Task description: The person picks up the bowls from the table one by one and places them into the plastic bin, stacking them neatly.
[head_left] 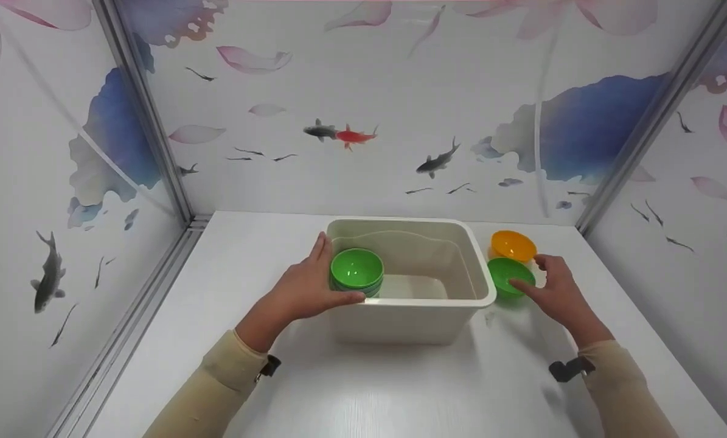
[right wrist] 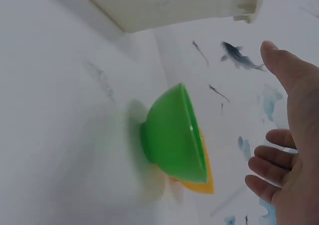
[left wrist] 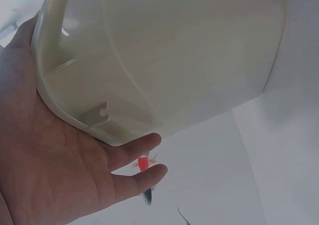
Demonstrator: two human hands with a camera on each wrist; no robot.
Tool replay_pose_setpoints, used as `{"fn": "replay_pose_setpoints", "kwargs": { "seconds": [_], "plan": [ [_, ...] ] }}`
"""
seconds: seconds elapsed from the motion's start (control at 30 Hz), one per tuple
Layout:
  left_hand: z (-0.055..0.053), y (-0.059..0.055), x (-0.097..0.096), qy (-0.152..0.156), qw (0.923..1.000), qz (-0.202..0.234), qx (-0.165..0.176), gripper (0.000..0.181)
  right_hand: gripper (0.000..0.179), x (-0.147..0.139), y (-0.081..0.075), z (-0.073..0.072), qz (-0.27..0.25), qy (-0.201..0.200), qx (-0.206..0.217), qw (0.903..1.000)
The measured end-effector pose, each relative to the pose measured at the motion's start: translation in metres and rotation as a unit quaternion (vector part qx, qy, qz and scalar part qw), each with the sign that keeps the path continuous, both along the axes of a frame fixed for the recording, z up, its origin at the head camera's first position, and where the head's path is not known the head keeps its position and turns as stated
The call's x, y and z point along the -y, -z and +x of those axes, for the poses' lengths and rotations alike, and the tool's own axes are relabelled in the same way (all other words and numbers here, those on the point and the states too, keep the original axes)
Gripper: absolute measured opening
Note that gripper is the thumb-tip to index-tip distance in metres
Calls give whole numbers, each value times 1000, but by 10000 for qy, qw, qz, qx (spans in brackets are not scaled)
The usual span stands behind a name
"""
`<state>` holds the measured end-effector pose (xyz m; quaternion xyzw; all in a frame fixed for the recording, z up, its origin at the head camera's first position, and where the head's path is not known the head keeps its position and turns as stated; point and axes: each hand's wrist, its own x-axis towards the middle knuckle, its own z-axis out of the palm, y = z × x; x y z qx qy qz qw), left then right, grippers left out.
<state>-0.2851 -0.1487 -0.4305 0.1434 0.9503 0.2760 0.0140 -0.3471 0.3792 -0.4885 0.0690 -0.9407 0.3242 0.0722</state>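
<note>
While my left hand (head_left: 305, 286) rests with straight fingers along the left side of one cream bin (head_left: 400, 323), my right hand (head_left: 555, 291) is spread beside one green bowl (head_left: 504, 278), gripping nothing. I judge the gathering partly done: one bowl stack (head_left: 357, 269), its exact count hidden, stands inside at left. Two bowls appear left to place, both on the tabletop (head_left: 363, 395) right of the bin: the green one and, farther, one orange bowl (head_left: 514, 244).

Head view bright, fairly even, glare on the tabletop (head_left: 369, 407) at 6 o'clock, soft shadow by the right sleeve (head_left: 625, 389) around 4; wrist views greyer, softer: left has highlights on the bin (left wrist: 189, 60) at 10–11, right a diffuse shadow at 9 off the green bowl (right wrist: 172, 135).
</note>
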Motion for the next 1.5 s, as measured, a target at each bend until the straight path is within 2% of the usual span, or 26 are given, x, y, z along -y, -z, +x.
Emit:
{"fn": "replay_pose_setpoints", "kwargs": {
  "seconds": [0.17,0.37,0.57,0.83,1.2,1.37,1.5],
  "plan": [
    [0,-1,0,19,10000,-33,6,149,124,-3,21,-13,314,181,416,9985],
    [0,-1,0,13,10000,-27,-23,149,136,-8,39,-21,-146,170,640,9977],
    [-2,2,0,-6,10000,-43,-30,147,137,-12,51,-28,-506,136,864,9949],
    [-3,4,0,-28,10000,-65,-33,147,129,-13,59,-33,-997,-111,701,9925],
    [-2,3,0,-42,10000,-15,-12,147,130,-12,66,-36,-1193,-159,711,9902],
    [-1,3,0,-42,10000,18,19,147,134,-12,68,-37,-1117,-67,844,9901],
    [-1,2,0,-29,10000,28,9,147,139,-11,70,-37,-1353,24,1127,9844]
  ]
}}
